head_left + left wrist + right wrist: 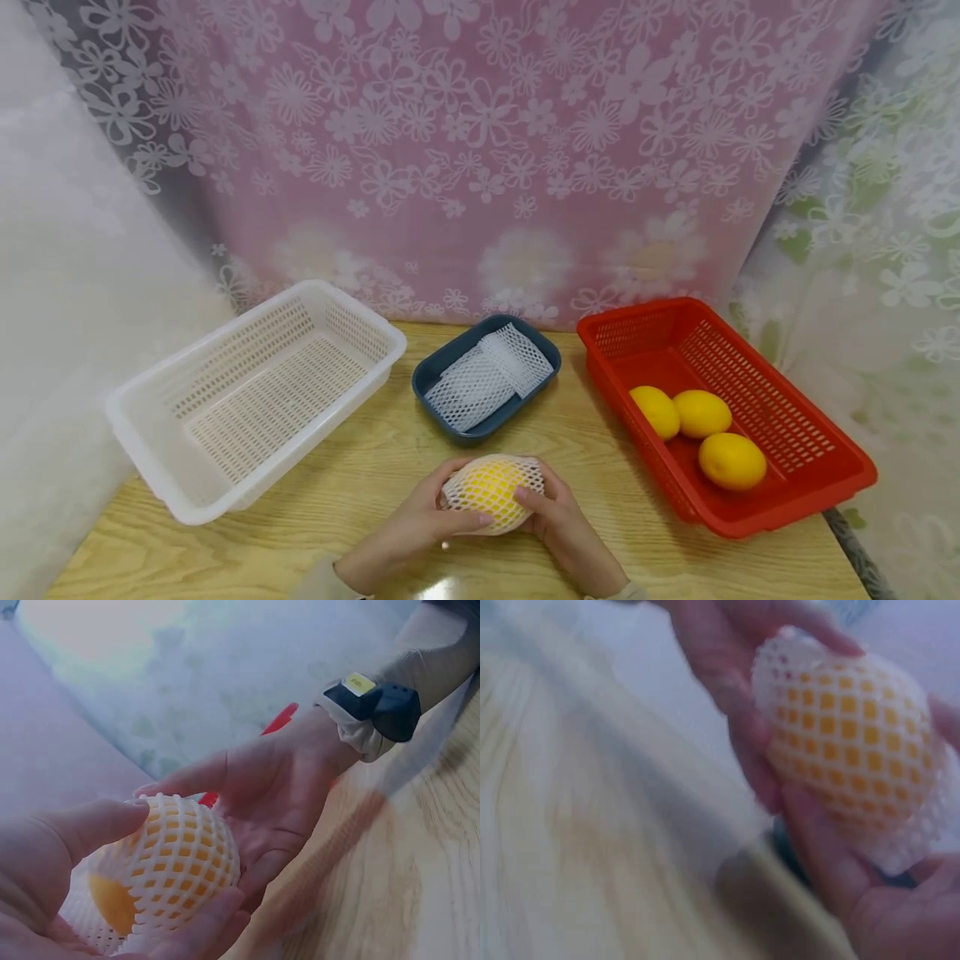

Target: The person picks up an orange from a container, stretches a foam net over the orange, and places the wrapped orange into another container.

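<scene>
A yellow lemon (116,904) sits inside a white foam net sleeve (491,493) above the near middle of the table. My left hand (427,510) grips the netted fruit from the left, its thumb across the near side. From the right, my right hand (561,518) holds it too, thumb pressed on the net. In the left wrist view, part of the yellow skin shows bare at one end of the sleeve. The right wrist view shows the net stretched over the fruit, with a loose rim near the left hand's fingers.
Behind the hands stands a dark blue tray (468,435) with flattened white foam nets (480,379). A red basket (795,508) at right holds three lemons (732,461). On the left is a white basket (247,492). Floral curtains (525,167) hang behind.
</scene>
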Tool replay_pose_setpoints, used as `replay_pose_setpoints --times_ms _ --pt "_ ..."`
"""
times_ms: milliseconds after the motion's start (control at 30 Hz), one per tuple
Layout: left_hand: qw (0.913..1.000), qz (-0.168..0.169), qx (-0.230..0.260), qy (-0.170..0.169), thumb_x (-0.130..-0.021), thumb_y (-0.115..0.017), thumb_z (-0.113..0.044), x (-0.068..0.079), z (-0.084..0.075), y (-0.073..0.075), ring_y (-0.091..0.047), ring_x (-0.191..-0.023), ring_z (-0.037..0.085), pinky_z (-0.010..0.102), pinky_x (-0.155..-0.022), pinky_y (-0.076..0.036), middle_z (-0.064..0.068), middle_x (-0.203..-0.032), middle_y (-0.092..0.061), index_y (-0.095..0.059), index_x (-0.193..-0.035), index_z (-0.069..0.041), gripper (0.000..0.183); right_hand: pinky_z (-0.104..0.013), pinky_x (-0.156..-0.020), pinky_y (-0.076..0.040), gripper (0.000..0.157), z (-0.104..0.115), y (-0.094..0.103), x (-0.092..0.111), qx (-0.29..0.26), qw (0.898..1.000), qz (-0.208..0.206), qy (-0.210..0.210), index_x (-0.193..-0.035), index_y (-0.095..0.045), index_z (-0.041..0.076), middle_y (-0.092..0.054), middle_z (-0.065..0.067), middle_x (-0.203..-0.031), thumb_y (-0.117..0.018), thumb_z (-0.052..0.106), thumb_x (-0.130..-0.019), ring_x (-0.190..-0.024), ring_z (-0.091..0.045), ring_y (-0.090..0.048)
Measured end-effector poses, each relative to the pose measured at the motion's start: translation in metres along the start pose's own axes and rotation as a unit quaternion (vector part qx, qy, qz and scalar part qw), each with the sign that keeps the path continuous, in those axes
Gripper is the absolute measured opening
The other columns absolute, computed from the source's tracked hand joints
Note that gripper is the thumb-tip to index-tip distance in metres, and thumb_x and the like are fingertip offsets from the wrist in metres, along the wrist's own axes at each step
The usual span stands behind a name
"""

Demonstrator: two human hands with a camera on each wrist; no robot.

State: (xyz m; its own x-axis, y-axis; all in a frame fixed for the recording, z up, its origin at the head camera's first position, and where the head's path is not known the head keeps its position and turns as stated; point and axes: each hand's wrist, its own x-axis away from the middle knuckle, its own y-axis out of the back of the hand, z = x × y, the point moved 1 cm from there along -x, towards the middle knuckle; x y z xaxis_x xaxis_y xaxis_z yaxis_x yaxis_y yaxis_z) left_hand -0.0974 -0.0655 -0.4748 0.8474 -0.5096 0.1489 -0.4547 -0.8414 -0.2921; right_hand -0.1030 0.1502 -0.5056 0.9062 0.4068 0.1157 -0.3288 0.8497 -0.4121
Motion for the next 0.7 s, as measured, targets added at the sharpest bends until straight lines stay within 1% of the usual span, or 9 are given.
replay_pose_setpoints --times_ms 67,133,200,300,400,500,633,700 --pt "0.9999 0.014 0.007 0.0 -0.087 -0.075 -0.008 0.005 -0.006 0.001 -0.062 -0.104 0.026 0.044 -0.085 -0.055 0.019 -0.127 -0.051 -0.036 -0.145 -0.001 0.07 -0.044 -0.087 -0.055 0.038 0.008 -0.005 0.003 -0.02 0.999 0.012 -0.029 -0.138 -0.043 0.008 -0.058 -0.008 -0.122 -0.051 0.012 -0.101 -0.103 -0.022 -0.064" --pt "0.9997 0.022 0.009 -0.001 -0.088 -0.074 -0.008 0.01 -0.012 0.003 -0.062 -0.104 0.027 0.05 -0.085 -0.055 0.019 -0.126 -0.052 -0.035 -0.145 0.0 0.069 -0.046 -0.091 -0.052 0.043 0.016 -0.011 0.005 -0.04 0.998 0.02 -0.054 -0.142 -0.037 0.004 -0.056 -0.009 -0.125 -0.05 0.013 -0.102 -0.108 -0.024 -0.062" --pt "0.9998 0.02 0.001 -0.002 -0.089 -0.073 -0.009 0.015 -0.018 0.004 -0.062 -0.105 0.027 0.054 -0.086 -0.053 0.019 -0.127 -0.051 -0.034 -0.146 -0.001 0.069 -0.049 -0.097 -0.048 0.05 0.023 -0.017 0.007 -0.07 0.994 0.026 -0.078 -0.147 -0.03 0.002 -0.052 -0.011 -0.132 -0.049 0.016 -0.103 -0.115 -0.026 -0.057" --pt "0.9996 0.015 -0.023 0.002 -0.091 -0.071 -0.012 0.025 -0.026 0.009 -0.061 -0.107 0.028 0.056 -0.088 -0.052 0.019 -0.13 -0.05 -0.035 -0.146 -0.003 0.067 -0.053 -0.105 -0.04 0.059 0.033 -0.028 0.01 -0.117 0.987 0.048 -0.099 -0.153 -0.017 -0.001 -0.043 -0.014 -0.141 -0.045 0.021 -0.105 -0.126 -0.028 -0.048" --pt "0.9986 0.018 -0.05 0.007 -0.093 -0.07 -0.015 0.035 -0.036 0.015 -0.06 -0.109 0.029 0.056 -0.088 -0.051 0.019 -0.131 -0.048 -0.035 -0.147 -0.007 0.065 -0.057 -0.108 -0.034 0.061 0.041 -0.038 0.011 -0.161 0.978 0.085 -0.106 -0.154 -0.009 -0.001 -0.036 -0.016 -0.148 -0.038 0.025 -0.107 -0.131 -0.032 -0.042" --pt "0.9969 0.026 -0.074 0.007 -0.094 -0.068 -0.015 0.045 -0.048 0.022 -0.059 -0.11 0.029 0.05 -0.09 -0.052 0.019 -0.13 -0.05 -0.036 -0.147 -0.008 0.062 -0.057 -0.11 -0.031 0.061 0.049 -0.049 0.011 -0.189 0.968 0.122 -0.109 -0.155 -0.007 -0.001 -0.034 -0.018 -0.15 -0.032 0.027 -0.108 -0.133 -0.035 -0.04" --pt "0.9954 0.044 -0.085 -0.004 -0.096 -0.064 -0.012 0.056 -0.066 0.028 -0.06 -0.111 0.029 0.044 -0.089 -0.054 0.019 -0.129 -0.052 -0.032 -0.148 -0.003 0.062 -0.056 -0.113 -0.027 0.06 0.057 -0.064 0.012 -0.205 0.959 0.161 -0.108 -0.156 -0.006 0.0 -0.032 -0.019 -0.153 -0.029 0.028 -0.108 -0.136 -0.036 -0.037" --pt "0.9946 0.057 -0.086 -0.013 -0.097 -0.063 -0.01 0.06 -0.076 0.03 -0.06 -0.11 0.031 0.047 -0.087 -0.055 0.021 -0.129 -0.051 -0.029 -0.148 0.001 0.062 -0.055 -0.114 -0.026 0.059 0.061 -0.07 0.011 -0.21 0.956 0.176 -0.103 -0.156 -0.008 0.0 -0.032 -0.019 -0.154 -0.027 0.028 -0.108 -0.137 -0.037 -0.036"
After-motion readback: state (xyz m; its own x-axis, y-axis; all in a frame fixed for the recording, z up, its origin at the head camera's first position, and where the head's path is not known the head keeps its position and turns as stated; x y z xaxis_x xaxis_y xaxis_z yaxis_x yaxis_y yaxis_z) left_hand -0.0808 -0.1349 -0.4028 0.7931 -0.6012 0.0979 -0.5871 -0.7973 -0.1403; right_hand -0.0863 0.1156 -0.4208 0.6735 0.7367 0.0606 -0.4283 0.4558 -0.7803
